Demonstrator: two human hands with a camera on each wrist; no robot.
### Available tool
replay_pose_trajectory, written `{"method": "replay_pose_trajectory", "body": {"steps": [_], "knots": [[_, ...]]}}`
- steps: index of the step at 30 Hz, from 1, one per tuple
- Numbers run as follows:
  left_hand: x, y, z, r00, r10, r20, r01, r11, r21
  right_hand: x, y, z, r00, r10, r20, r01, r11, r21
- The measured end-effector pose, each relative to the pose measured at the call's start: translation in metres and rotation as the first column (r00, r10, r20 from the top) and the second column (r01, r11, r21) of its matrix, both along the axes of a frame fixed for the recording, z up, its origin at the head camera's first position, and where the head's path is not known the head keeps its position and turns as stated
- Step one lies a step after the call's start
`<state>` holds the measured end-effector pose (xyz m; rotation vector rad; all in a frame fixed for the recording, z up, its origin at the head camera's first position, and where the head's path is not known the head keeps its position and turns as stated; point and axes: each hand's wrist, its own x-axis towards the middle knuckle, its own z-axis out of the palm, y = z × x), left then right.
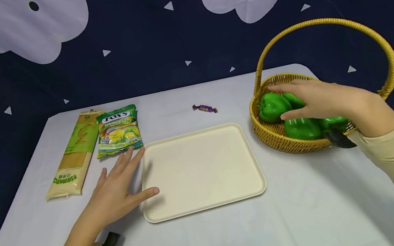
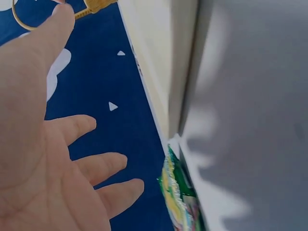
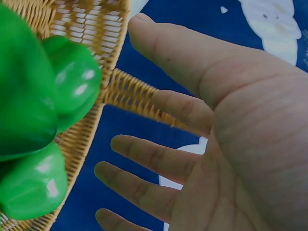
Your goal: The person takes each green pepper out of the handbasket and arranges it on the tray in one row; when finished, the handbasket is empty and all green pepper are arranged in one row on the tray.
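In the head view my right hand [image 1: 323, 96] hovers over a yellow wicker basket [image 1: 273, 139] with a tall handle, its fingers extended and holding nothing. Several green bell peppers [image 1: 274, 107] lie in the basket, partly hidden by the hand. The right wrist view shows the palm beside the basket rim, fingers apart from the glossy peppers [image 3: 77, 86]. My left hand [image 1: 114, 193] spreads its fingers above the left edge of a cream tray [image 1: 203, 170], with nothing in its grasp. Its fingertips come near a green candy bag [image 1: 118, 130] labelled FOX'S.
Left of the candy bag lies a long pack of noodles [image 1: 76, 152] with a green label. A small purple wrapped candy [image 1: 205, 108] sits behind the tray. White cloth [image 1: 235, 235] covers the table, and a dark blue patterned backdrop [image 1: 155, 40] hangs behind it.
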<state>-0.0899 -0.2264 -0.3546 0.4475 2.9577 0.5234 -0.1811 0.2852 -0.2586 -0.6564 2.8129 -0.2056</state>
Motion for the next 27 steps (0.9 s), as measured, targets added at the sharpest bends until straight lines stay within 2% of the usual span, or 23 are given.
{"method": "replay_pose_trajectory", "body": {"steps": [6,14,19,27], "knots": [[-0.001,-0.009,-0.009,0.997,-0.011,0.077,0.009,1.000,0.026,-0.019,0.002,-0.002,0.999,0.003,0.043,-0.002,1.000,-0.019],[-0.002,-0.019,-0.019,0.985,-0.052,0.164,0.037,0.995,0.094,-0.037,0.002,-0.010,0.997,-0.011,0.080,0.010,1.000,0.012],[-0.002,-0.024,-0.023,0.982,-0.060,0.181,0.040,0.993,0.113,-0.045,0.001,-0.013,0.993,-0.011,0.114,0.011,1.000,0.000],[-0.001,-0.028,-0.026,0.977,-0.086,0.193,0.056,0.986,0.155,-0.054,-0.002,-0.017,0.994,0.025,0.108,-0.023,1.000,-0.015]]}}
